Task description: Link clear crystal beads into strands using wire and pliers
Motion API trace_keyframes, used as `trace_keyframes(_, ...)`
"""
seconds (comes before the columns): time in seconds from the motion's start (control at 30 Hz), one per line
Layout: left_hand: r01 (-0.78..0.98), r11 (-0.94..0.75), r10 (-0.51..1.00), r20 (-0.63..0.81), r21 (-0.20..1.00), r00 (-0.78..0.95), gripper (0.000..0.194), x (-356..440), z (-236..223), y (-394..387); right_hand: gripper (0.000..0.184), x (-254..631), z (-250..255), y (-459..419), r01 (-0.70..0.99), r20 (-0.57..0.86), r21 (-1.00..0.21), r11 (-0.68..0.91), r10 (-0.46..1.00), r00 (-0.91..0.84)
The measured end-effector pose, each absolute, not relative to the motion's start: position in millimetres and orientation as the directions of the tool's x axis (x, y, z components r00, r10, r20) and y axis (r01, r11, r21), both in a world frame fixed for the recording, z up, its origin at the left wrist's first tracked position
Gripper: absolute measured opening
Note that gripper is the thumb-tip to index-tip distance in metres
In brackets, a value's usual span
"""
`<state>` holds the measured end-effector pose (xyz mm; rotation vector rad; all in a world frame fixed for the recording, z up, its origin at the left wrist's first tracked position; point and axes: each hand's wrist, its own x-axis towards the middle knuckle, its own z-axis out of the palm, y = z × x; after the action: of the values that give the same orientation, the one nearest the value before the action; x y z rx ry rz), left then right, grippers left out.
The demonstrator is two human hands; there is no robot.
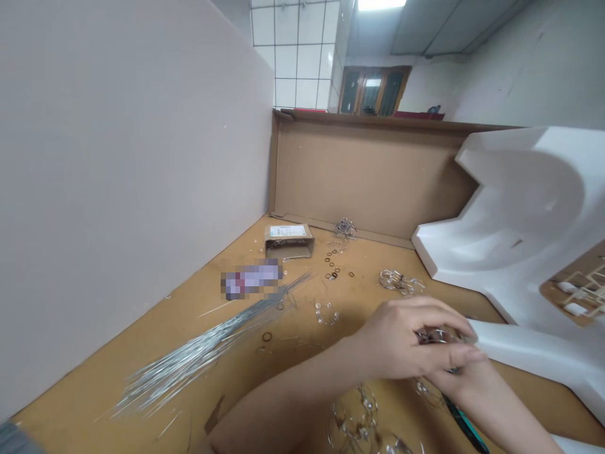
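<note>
My left hand (399, 337) curls around a shiny beaded wire piece (437, 336), its thumb and fingers closed on it. Against it from the right comes my right hand (466, 381), whose fingers are mostly hidden behind the left one. Below the right wrist, a tool's green-and-black handle (466, 424) shows in part; its head is hidden. Beneath my hands lie beaded wire rings (354, 416), and another cluster of wire loops (399, 280) is just beyond. A short arc of clear beads (327, 313) rests left of my hands.
A bundle of thin straight wires (203, 350) lies at left. Behind it are a pixelated packet (253, 279) and an open cardboard box (289, 243). Small brown rings (331, 264) and tangled wire (345, 228) sit farther back. A white moulded form (520, 208) stands at right.
</note>
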<state>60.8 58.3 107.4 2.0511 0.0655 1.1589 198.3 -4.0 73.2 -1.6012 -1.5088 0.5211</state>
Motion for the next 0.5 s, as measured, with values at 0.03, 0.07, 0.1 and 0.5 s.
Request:
trace_keyframes(0.03, -0.329, -0.671, 0.416, 0.705, 0.664, 0.574, 0.02, 62, 106, 58, 0.02, 196, 75, -5, 0.604, 0.222, -0.793, 0.08, 0.961, 0.165)
trace_keyframes(0.07, -0.346, -0.643, 0.441, 0.7, 0.683, 0.562, 0.019, 63, 105, 56, 0.019, 194, 76, -6, 0.609, 0.202, -0.79, 0.071, 0.968, 0.15)
trace_keyframes(0.1, -0.358, -0.625, 0.465, 0.699, 0.694, 0.544, 0.019, 64, 104, 55, 0.019, 192, 77, -6, 0.608, 0.189, -0.791, 0.065, 0.972, 0.141)
trace_keyframes(0.5, -0.488, -0.135, 0.786, 0.393, 0.862, 0.478, 0.034, 72, 101, 68, 0.022, 178, 83, 0, 0.493, 0.071, -0.867, 0.07, 0.997, -0.017)
